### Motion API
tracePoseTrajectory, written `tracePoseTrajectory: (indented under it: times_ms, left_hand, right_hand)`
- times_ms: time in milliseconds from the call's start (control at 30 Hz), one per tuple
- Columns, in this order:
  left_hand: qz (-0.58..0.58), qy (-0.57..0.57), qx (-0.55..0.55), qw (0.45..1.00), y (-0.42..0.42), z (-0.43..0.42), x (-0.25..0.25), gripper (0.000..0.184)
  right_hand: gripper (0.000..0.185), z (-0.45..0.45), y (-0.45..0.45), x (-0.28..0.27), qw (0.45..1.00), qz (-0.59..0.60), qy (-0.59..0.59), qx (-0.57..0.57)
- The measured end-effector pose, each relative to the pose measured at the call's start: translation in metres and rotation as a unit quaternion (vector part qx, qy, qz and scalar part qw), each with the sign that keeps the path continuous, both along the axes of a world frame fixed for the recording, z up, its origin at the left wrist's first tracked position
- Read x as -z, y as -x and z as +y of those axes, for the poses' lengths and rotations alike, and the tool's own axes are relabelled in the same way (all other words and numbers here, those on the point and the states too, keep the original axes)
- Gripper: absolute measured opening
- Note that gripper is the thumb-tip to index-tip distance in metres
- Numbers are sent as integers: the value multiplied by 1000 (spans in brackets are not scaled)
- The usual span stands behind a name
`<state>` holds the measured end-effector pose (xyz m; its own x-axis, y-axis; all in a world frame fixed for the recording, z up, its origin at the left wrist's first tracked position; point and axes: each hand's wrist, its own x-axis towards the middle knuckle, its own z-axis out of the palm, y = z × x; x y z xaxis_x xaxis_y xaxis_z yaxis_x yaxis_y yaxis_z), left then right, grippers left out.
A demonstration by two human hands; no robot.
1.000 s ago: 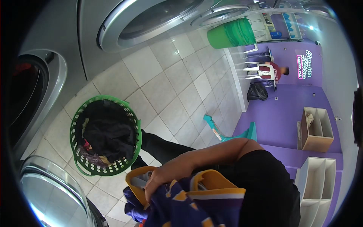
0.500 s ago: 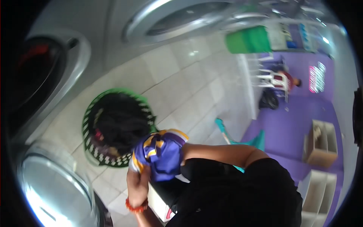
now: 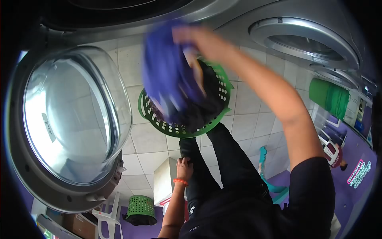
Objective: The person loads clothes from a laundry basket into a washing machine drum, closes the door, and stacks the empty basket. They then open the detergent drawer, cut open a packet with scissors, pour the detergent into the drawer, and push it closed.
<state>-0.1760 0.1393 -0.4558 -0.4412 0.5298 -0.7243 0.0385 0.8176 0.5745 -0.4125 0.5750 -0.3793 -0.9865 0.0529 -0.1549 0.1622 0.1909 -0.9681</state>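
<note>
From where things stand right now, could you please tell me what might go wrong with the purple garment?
Only the right hand holds the purple garment, with the left hand down by the leg, so a loose fold could slip. It hangs partly past the basket rim, so it might land on the floor. The open door juts in at the left, and a wide swing may knock it.

Seemingly smooth cloth (image 3: pixel 165 71), plastic basket (image 3: pixel 207 129)
</note>
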Motion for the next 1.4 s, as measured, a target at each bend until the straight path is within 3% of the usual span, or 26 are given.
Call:
tracePoseTrajectory:
  times_ms: [33,67,133,200,267,300,400,467,500,567,633,667,700,767,800,833,867,933,967,1033,1100,1167,1200,1233,1267,1400]
  left_hand:
    - [21,5,-13,1000,-4,5,-3,26]
    - [19,12,-18,1000,-10,5,-5,26]
    - [26,50,-68,996,-14,6,2,27]
    - [38,42,-83,995,-20,6,10,27]
    - [45,35,-94,994,-25,7,10,27]
    - [59,40,-96,993,-24,12,7,27]
    - [66,57,-111,990,-25,16,7,27]
    - [59,64,-123,989,-25,17,11,27]
    - [44,68,-122,989,-25,16,14,26]
    - [29,74,-121,989,-26,7,30,25]
    - [-204,-5,-357,912,-27,-7,61,29]
    - [-295,-24,-442,847,-18,-6,65,47]
    - [-295,-25,-443,846,-1,4,56,47]
    - [-406,-21,-635,656,48,32,12,64]
    - [-427,-15,-642,636,62,43,-4,77]
    - [-483,-168,-638,575,41,27,22,79]
    - [-473,-158,-569,653,50,30,-2,74]
    - [-455,-146,-495,726,57,31,-30,70]
    - [-458,-109,-503,725,52,27,-33,51]
    - [-460,-71,-510,723,56,31,-49,35]
    - [-505,-59,-456,730,67,41,-82,29]
    - [-548,-138,-278,777,68,30,-85,28]
    - [-555,-73,-206,803,80,37,-99,31]
    - [-553,-7,-134,822,92,44,-115,34]
    - [-593,-49,-213,775,86,43,-119,36]
    - [-606,-97,-437,658,63,21,-106,42]
  right_hand:
    - [44,31,52,29,965,203,-165,31]
    - [54,32,74,-1,972,143,143,119]
    - [61,16,89,-31,906,47,340,249]
    - [59,11,64,29,980,-11,74,184]
    - [65,-11,4,110,991,-81,-41,96]
    - [76,-26,-31,124,957,-243,-145,62]
    - [113,-70,-144,161,819,-469,-329,20]
    - [107,-88,-196,179,781,-562,-268,54]
    - [91,-91,-237,214,862,-462,-184,98]
    - [60,-117,-237,185,863,-459,-193,85]
    - [46,-146,-243,142,900,-401,-119,124]
    - [50,-147,-240,109,904,-426,-19,25]
    - [46,-152,-227,63,885,-460,68,-5]
    - [44,-163,-225,-2,839,-494,216,-76]
    - [44,-166,-220,-34,837,-471,258,-102]
    - [45,-162,-207,-62,794,-495,306,-176]
    - [44,-160,-196,-88,788,-469,333,-218]
    - [42,-165,-203,-108,759,-422,375,-324]
    - [42,-164,-204,-103,700,-435,354,-441]
    - [44,-145,-177,-112,747,-435,267,-425]
    - [61,-143,-202,-90,951,-250,31,-181]
    - [96,-126,-194,-79,947,-235,-150,-158]
    - [118,-130,-216,-59,940,-257,-95,-204]
    - [116,-135,-230,-44,933,-225,40,-279]
    - [106,-141,-253,-32,888,-237,97,-383]
    - [68,-144,-272,-3,857,-270,351,-264]
